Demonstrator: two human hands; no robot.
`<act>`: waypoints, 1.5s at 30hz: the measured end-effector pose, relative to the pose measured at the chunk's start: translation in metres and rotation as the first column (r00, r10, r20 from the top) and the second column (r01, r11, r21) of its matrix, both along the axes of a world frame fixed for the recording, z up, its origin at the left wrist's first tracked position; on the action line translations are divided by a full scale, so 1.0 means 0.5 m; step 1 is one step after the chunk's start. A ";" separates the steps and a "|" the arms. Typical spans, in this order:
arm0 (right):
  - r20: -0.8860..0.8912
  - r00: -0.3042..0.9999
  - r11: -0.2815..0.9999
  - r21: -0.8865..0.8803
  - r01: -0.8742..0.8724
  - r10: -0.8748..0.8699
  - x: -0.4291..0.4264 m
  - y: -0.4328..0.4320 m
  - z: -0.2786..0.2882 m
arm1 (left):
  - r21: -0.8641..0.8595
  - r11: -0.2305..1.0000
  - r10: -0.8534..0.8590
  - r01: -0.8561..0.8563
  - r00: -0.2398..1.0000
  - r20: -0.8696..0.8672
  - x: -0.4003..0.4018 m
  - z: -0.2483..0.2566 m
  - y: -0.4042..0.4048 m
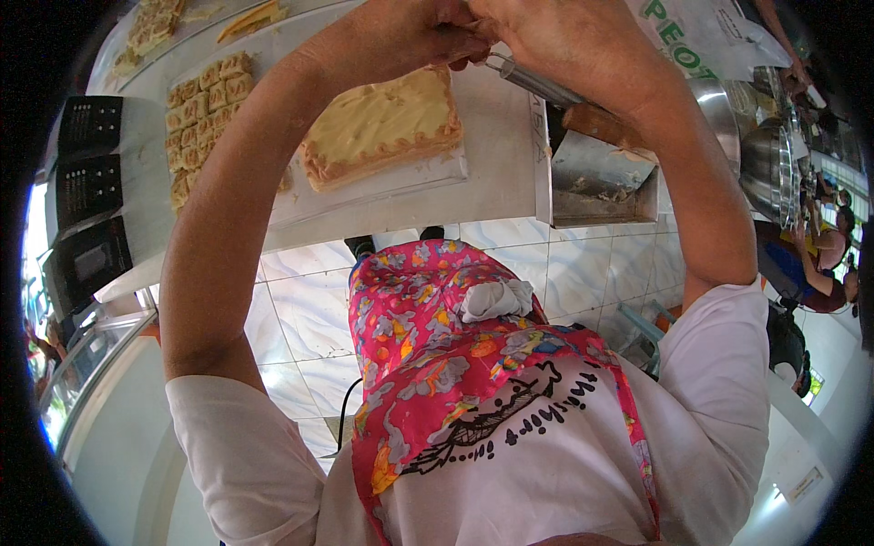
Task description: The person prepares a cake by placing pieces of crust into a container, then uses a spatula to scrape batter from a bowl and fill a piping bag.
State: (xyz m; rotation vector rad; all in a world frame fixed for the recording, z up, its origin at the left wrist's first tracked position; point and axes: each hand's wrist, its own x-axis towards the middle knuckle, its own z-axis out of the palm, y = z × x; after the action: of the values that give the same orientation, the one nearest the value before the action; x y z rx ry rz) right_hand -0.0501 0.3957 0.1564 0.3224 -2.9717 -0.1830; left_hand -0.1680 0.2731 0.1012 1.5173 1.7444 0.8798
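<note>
At the top edge of the view, my left hand (pixel 437 31) and my right hand (pixel 553 41) meet over the far side of a rectangular cake (pixel 382 130). Their fingers touch or nearly touch. Part of both hands is cut off by the frame, so whatever they may hold is hidden. Pale yellow cream covers the cake's top, with a piped border along the rim, and a white board (pixel 437 169) lies beneath it. Just under my right hand is a metal utensil handle (pixel 543 83) with a wire loop. A wooden handle (pixel 601 126) shows by my right forearm.
Rows of small cut cake squares (pixel 205 112) sit left of my left forearm. An open metal box (pixel 604 184) with smears stands at the table's (pixel 505 184) right. Steel bowls (pixel 771 164) and a printed plastic bag (pixel 717 41) lie beyond. Black appliances (pixel 89 252) line the left; people (pixel 829 239) are far right.
</note>
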 end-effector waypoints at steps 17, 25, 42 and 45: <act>0.065 0.996 0.996 0.078 0.053 -0.058 -0.006 0.000 0.005 | -0.028 0.998 0.067 -0.063 0.986 0.150 0.002 -0.013 0.011; 0.003 1.000 0.999 0.027 0.019 -0.019 -0.007 0.005 0.000 | -0.044 0.994 0.107 -0.101 0.976 0.189 0.001 -0.009 0.012; 0.017 0.996 0.991 0.109 0.080 -0.082 -0.013 -0.011 0.003 | -0.011 1.000 -0.002 0.003 0.998 0.070 -0.006 0.036 -0.007; 0.094 0.987 0.981 0.155 0.114 -0.130 -0.011 -0.018 0.021 | -0.111 0.992 0.066 -0.056 0.993 0.096 -0.001 0.045 0.000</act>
State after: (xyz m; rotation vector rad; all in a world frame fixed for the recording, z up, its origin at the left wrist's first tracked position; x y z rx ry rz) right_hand -0.0555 0.3867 0.1667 0.1706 -3.0898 -0.4167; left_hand -0.1683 0.2730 0.1239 1.3340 1.7449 0.8621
